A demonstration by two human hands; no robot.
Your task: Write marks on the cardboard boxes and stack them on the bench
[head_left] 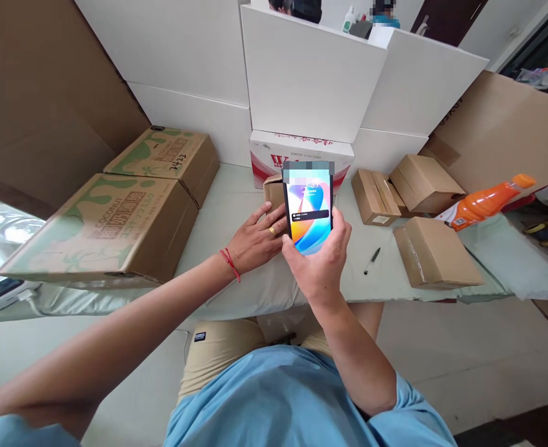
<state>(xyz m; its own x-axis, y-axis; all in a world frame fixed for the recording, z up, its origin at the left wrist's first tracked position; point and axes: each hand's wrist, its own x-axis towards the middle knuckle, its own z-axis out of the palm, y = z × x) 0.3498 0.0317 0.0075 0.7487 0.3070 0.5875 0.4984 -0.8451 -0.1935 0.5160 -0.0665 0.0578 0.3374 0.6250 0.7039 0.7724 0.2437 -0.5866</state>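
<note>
My right hand grips a smartphone from below, its lit screen facing me. The screen shows a colourful wallpaper and a dark notification bar. My left hand lies palm down with fingers stretched out, beside the phone's left edge; its fingertips reach a small cardboard box. The phone covers most of that small box, so I cannot tell how firmly the hand touches it. Behind them stands a white and red carton with printed lettering.
Two green-printed cartons stand at the left. Toward the right are a pen, small brown boxes, an orange drink bottle and a plastic bag. White panels wall off the back of the cloth-covered table.
</note>
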